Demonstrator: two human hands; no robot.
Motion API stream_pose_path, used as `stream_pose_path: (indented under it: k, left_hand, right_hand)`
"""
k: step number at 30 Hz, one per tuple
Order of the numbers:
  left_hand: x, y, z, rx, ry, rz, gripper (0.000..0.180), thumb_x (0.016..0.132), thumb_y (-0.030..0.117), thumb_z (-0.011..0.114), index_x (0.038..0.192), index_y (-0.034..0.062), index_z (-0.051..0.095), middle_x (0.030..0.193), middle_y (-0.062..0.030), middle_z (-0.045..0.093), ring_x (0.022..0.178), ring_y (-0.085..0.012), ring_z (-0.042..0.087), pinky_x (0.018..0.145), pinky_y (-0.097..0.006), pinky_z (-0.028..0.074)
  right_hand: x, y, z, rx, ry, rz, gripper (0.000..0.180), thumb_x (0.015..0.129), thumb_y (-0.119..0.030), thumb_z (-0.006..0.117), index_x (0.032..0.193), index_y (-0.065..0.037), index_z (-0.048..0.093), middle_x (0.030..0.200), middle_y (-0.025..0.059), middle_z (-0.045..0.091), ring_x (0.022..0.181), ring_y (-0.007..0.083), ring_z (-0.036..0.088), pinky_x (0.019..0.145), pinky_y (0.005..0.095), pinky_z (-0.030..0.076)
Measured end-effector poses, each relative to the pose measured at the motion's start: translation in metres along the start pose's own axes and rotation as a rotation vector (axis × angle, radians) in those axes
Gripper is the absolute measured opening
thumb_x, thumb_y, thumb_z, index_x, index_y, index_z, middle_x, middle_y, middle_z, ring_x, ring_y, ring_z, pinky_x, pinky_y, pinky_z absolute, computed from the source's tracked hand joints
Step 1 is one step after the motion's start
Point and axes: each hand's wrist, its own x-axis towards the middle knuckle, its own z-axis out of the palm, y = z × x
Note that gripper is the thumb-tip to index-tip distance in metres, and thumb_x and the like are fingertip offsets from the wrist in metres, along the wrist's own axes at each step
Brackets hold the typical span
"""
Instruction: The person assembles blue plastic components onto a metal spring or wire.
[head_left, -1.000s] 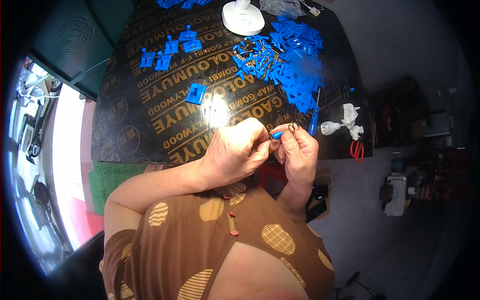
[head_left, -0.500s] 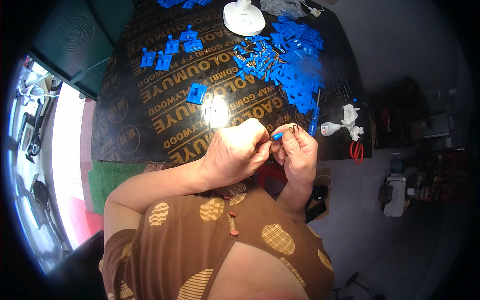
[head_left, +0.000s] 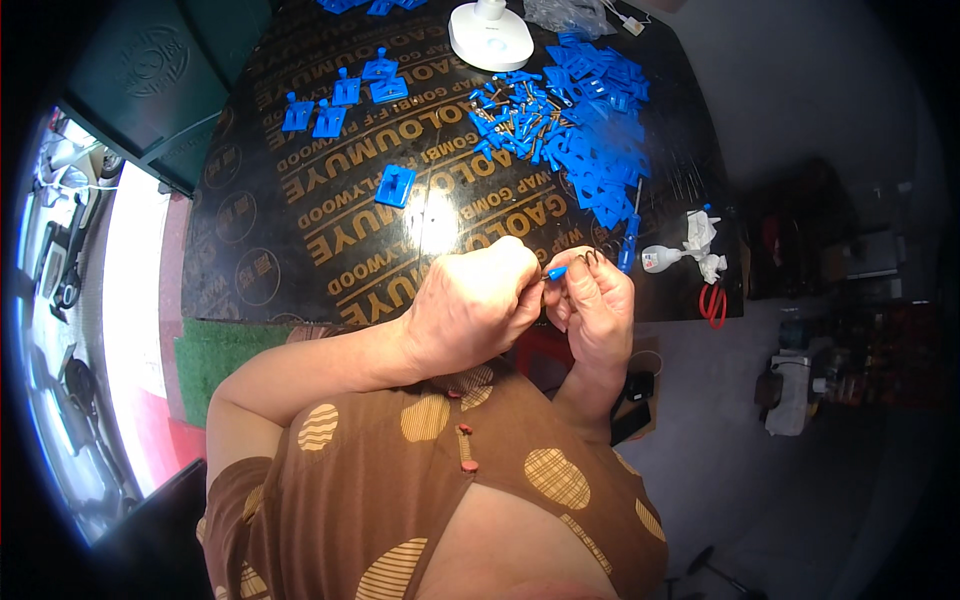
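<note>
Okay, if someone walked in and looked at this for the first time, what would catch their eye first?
First, the two hands at the table's near edge: the left hand and right hand pinch a small blue part between them. Next, the heap of blue parts at the far right of the dark table, beside a white round base. A lone blue plate lies mid-table, and red scissors sit at the right edge.

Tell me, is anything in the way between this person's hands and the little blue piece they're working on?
No, nothing visible. The left hand and the right hand meet just above the near edge of the black table, and the small blue piece sits right between their fingertips. The heap of blue parts lies farther back, clear of both hands.
</note>
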Motion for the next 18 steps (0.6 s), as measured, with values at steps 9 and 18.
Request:
stream_pose_path:
  k: [9,18]
  left_hand:
    - [0.0023,0.0021,-0.0018,-0.038,-0.009,-0.035,0.014,0.080,0.010,0.065,0.077,0.0030,0.053,0.070,-0.0133,0.053,0.055,-0.0325,0.058,0.049,-0.040,0.048]
    - [0.0015,0.0026,-0.0012,-0.091,-0.015,-0.109,0.011,0.080,0.008,0.065,0.078,0.0030,0.055,0.069,-0.0144,0.058,0.056,-0.0336,0.061,0.050,-0.040,0.049]
  right_hand:
    - [0.0007,-0.0007,0.0004,-0.036,-0.021,0.021,0.012,0.092,-0.012,0.062,0.094,0.000,0.061,0.068,0.0018,0.059,0.049,0.0023,0.045,0.043,0.0164,0.032]
    - [-0.0019,-0.0020,0.0003,-0.018,0.020,0.034,0.013,0.094,-0.014,0.059,0.095,-0.001,0.063,0.067,0.0006,0.059,0.048,0.0019,0.043,0.042,0.0162,0.032]
